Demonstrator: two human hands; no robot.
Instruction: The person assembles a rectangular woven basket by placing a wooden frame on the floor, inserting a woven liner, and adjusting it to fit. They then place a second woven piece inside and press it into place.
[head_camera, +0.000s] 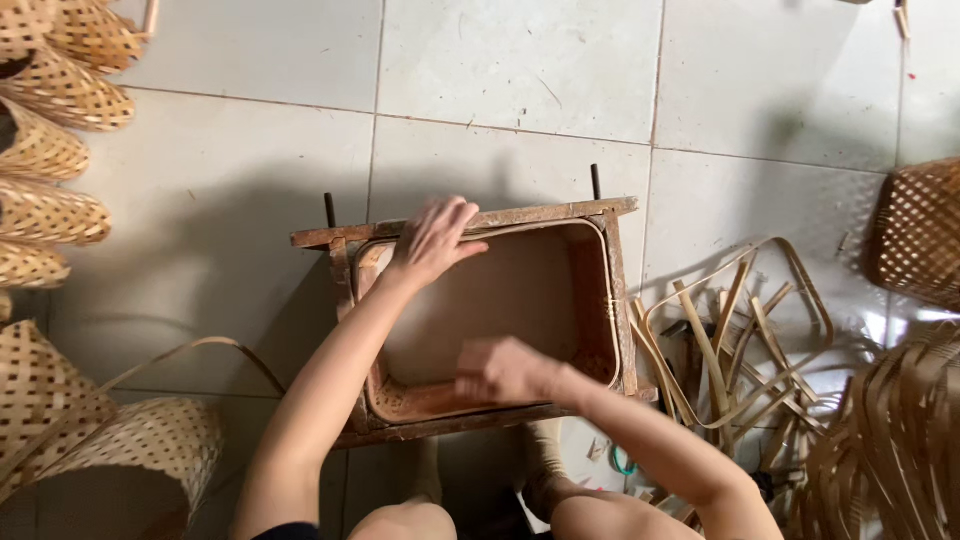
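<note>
Rectangular wooden mould frame (480, 228) on the tiled floor (250, 180), with a bamboo rim strip (608, 300) already bent round its inner wall and seated along the far and right-hand sides. The left hand (432, 240), fingers spread flat, presses on the far rail where the strip meets the corner. The right hand (505, 370), loosely closed, rests at the near inner edge; what it grips, if anything, cannot be told. The hoop appears shaped, and no weaving shows inside it yet. Beyond the right hand lie spare bent bamboo strips (735, 340); beyond the left, finished woven baskets (50, 150).
</note>
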